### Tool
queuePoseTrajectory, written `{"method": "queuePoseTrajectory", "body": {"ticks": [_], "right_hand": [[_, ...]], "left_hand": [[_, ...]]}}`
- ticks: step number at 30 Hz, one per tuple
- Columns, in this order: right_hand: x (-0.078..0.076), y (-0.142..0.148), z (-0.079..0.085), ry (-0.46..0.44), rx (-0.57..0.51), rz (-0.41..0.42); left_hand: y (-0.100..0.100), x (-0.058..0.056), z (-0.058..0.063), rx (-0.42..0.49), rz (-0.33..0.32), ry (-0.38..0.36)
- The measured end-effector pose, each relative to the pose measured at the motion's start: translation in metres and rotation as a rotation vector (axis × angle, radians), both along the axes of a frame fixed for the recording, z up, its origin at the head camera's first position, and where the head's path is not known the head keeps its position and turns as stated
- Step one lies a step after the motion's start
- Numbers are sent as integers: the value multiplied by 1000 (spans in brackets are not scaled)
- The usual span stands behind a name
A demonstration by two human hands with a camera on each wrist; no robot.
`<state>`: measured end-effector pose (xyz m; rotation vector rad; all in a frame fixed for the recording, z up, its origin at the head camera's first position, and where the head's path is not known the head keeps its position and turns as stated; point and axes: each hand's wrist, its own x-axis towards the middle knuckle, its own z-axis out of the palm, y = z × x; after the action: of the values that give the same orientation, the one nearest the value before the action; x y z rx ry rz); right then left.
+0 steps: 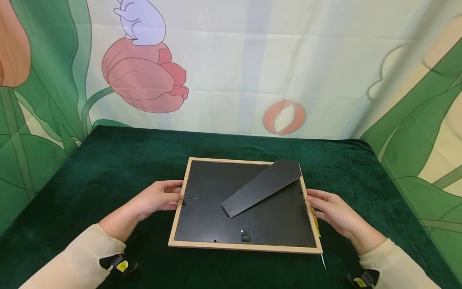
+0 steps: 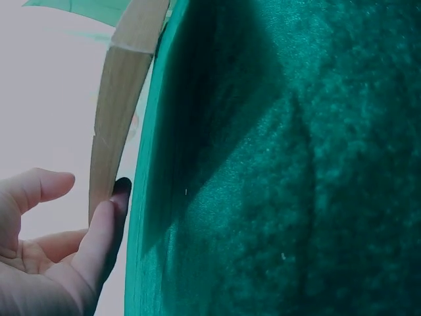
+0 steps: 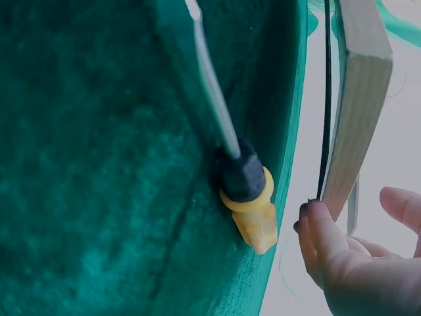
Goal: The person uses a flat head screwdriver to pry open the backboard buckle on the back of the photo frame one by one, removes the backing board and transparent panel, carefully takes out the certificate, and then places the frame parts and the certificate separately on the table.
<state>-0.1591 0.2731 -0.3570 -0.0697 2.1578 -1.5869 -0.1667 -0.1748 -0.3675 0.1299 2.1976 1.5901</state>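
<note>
A picture frame [image 1: 207, 245] with a pale wood rim lies back side up between the two hands, held above the cloth. Its backing is black, and a black easel stand [image 1: 263, 188] slants across it toward the far right corner. My left hand [image 1: 159, 198] grips the left rim, fingers underneath and thumb on the upper side. At the right rim, my right hand [image 1: 333, 210] holds the frame likewise, with fingertips below the edge in the right wrist view. Beneath that side lies a screwdriver [image 3: 253, 210] with a yellow and black handle, partly hidden by the frame in the head view.
Dark green velvet cloth [image 1: 108, 168] covers the table. Behind it and at both sides hangs a printed curtain [image 1: 223, 80] with flowers and leaves. The screwdriver's metal shaft [image 1: 323, 261] sticks out past the frame's near right corner.
</note>
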Motion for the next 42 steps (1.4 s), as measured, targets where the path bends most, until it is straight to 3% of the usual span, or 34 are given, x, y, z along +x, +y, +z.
{"method": "queuePoseTrajectory", "body": {"ticks": [27, 42], "right_hand": [[-4, -4, -7, -60, 8, 2], [-3, -13, -4, -131, -31, 38]], "left_hand": [[4, 1, -5, -23, 13, -55], [2, -3, 2, 35, -22, -116]]}}
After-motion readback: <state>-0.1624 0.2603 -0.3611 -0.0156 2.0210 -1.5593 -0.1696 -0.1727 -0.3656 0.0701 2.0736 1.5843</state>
